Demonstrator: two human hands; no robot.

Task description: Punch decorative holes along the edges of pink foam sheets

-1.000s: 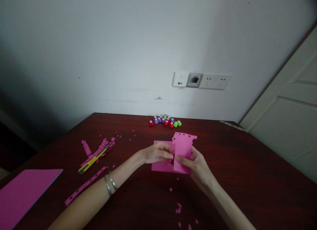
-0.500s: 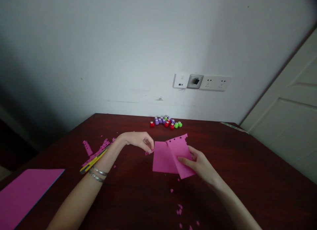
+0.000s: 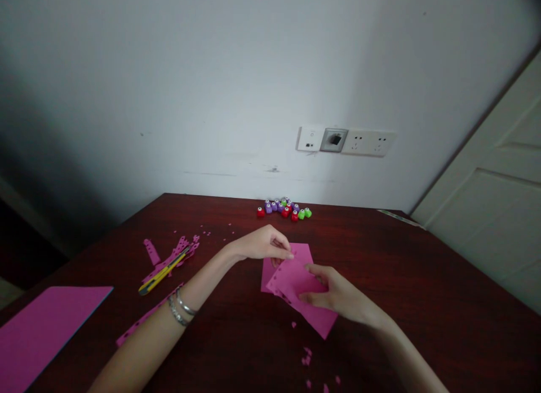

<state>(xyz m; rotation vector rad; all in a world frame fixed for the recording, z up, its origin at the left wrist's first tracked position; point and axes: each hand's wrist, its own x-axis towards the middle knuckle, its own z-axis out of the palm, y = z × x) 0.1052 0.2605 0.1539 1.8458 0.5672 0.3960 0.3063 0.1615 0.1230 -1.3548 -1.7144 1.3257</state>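
Observation:
My right hand (image 3: 338, 294) grips a pink sheet of paper (image 3: 323, 319) between thumb and fingers. Small punched holes run along the sheet's left edge, which is tilted toward me. At its upper corner, my left hand (image 3: 270, 246) is closed, thumb and fingertips pinched at the paper; the fingers partly hide what they grip. Underneath lies another pink sheet (image 3: 301, 248), flat on the table and partly covered. Beneath my left forearm a punched pink strip (image 3: 139, 328) shows in part.
Punched pink scraps (image 3: 151, 252) and a yellow utility knife (image 3: 163, 273) lie at left. A larger pink sheet (image 3: 46, 331) is at the table's left edge. Several small red, purple and green craft punches (image 3: 285, 212) stand near the wall. Tiny paper bits (image 3: 306, 357) are scattered in front.
The held sheet has turned, bringing its punched edge from the top round to the left. My left hand has moved right onto it, and the pink scrap at its fingertips no longer shows.

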